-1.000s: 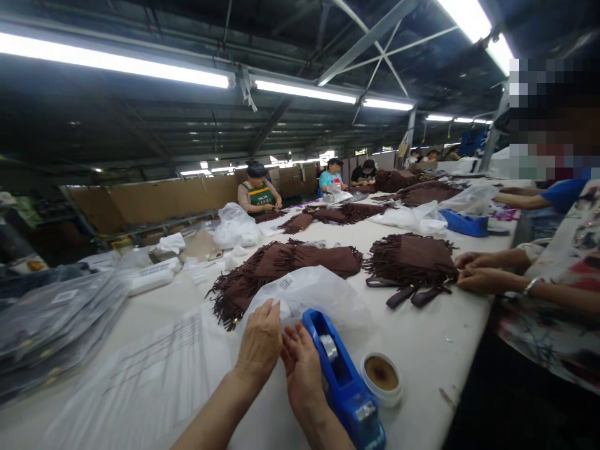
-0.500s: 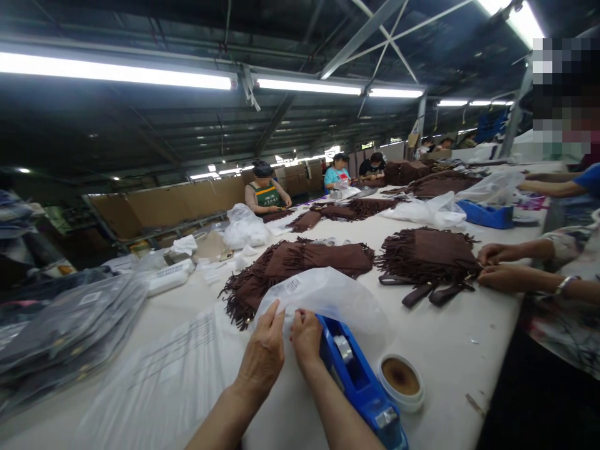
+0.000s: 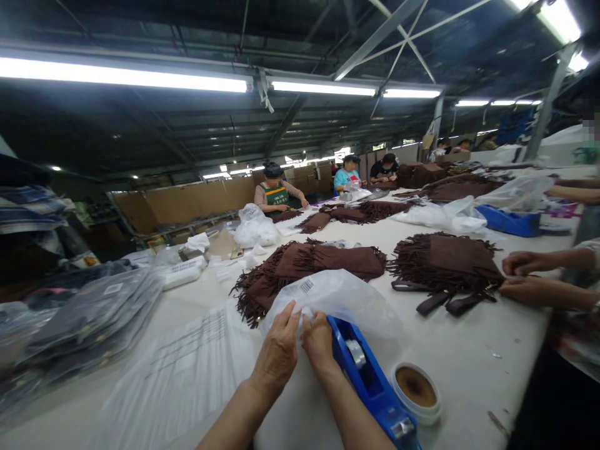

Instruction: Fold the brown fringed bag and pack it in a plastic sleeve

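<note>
A translucent plastic bag (image 3: pixel 349 297) with a barcode label lies spread and puffed up before me. My left hand (image 3: pixel 277 347) has its fingers pressed together on the bag's near edge. Beside it, my right hand (image 3: pixel 319 340) is closed on a bunched bit of the same bag; its fingertips are partly hidden. A blue tape dispenser (image 3: pixel 370 381) stands close against my right wrist, partly under the bag. Behind the bag lie brown fringed bags (image 3: pixel 323 259). To the left is a flat stack of clear plastic bags (image 3: pixel 182 369) with printed lines.
A round white tub (image 3: pixel 416 390) with brown content sits right of the dispenser. Packed grey bags (image 3: pixel 98 312) are piled at left. A co-worker's hands (image 3: pixel 529 281) touch another brown fringed bag (image 3: pixel 445 262) at right. More people sit along the white table's far side.
The whole view has shifted, so things sit further right in the picture. Both my hands keep their hold on the plastic bag, with little visible movement.
</note>
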Demonstrator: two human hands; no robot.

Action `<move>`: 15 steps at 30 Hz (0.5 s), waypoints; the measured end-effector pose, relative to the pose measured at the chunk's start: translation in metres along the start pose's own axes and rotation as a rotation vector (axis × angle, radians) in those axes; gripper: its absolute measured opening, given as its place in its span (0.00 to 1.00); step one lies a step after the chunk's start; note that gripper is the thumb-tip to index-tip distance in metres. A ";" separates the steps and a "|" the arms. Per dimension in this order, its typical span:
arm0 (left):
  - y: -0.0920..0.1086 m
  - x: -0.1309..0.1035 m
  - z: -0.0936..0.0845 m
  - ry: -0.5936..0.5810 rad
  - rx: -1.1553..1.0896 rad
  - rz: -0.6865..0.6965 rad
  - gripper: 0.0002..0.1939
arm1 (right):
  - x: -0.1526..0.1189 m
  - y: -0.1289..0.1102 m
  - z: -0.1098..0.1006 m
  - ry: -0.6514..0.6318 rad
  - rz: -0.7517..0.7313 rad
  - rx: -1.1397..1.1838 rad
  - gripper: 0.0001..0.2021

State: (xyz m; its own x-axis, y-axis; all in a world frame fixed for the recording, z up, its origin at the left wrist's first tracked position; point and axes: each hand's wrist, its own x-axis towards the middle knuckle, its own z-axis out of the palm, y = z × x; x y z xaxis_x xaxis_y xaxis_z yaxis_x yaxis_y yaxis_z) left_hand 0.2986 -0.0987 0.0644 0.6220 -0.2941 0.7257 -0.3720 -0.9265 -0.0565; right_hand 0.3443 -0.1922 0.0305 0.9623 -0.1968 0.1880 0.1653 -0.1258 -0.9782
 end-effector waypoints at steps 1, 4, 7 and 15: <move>0.000 -0.001 0.000 0.007 -0.004 0.009 0.20 | 0.003 0.001 0.002 -0.003 0.002 0.008 0.12; 0.000 -0.002 -0.002 -0.010 -0.017 0.007 0.20 | 0.000 0.004 0.000 -0.019 0.019 0.055 0.14; 0.000 0.000 -0.005 -0.061 -0.028 -0.012 0.21 | -0.018 0.007 -0.012 -0.032 0.012 0.075 0.17; -0.002 0.004 0.000 -0.148 -0.060 -0.102 0.23 | -0.047 0.003 -0.040 0.087 -0.201 0.009 0.15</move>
State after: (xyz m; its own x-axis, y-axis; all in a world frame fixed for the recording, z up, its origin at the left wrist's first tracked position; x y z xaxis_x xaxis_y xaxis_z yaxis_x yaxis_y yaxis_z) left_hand 0.3015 -0.0982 0.0678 0.7513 -0.2350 0.6167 -0.3400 -0.9387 0.0565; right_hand 0.2906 -0.2224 0.0218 0.8876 -0.2514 0.3859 0.3544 -0.1625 -0.9209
